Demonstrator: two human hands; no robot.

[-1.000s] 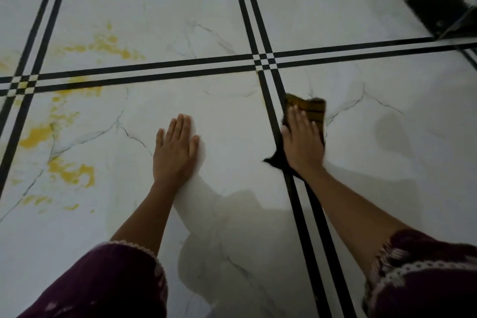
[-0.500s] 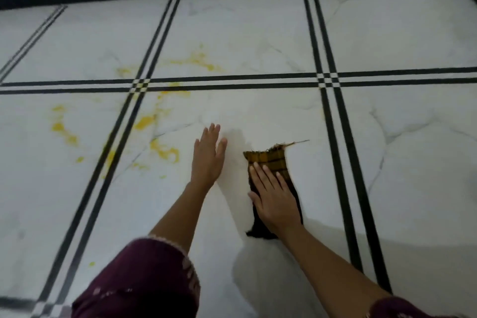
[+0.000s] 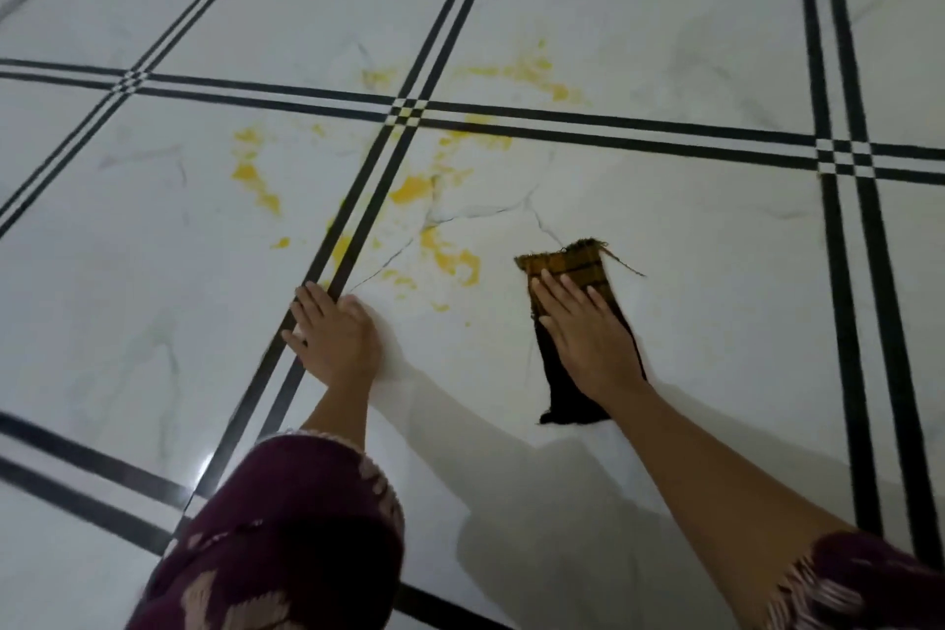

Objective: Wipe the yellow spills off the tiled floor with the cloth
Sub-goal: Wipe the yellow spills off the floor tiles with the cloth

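Yellow spills [image 3: 450, 256] sit unwiped across the tiled floor [image 3: 665, 230] on my left; my left hand [image 3: 335, 338] braces flat, holding nothing. Rightward, my right hand [image 3: 585, 333] presses the cloth [image 3: 567, 264] flat, just beside the nearest splash. Nearly everything remains.

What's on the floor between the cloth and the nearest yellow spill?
In the head view, only bare white tile lies between the cloth under the right hand and the nearest yellow spill; they are apart.
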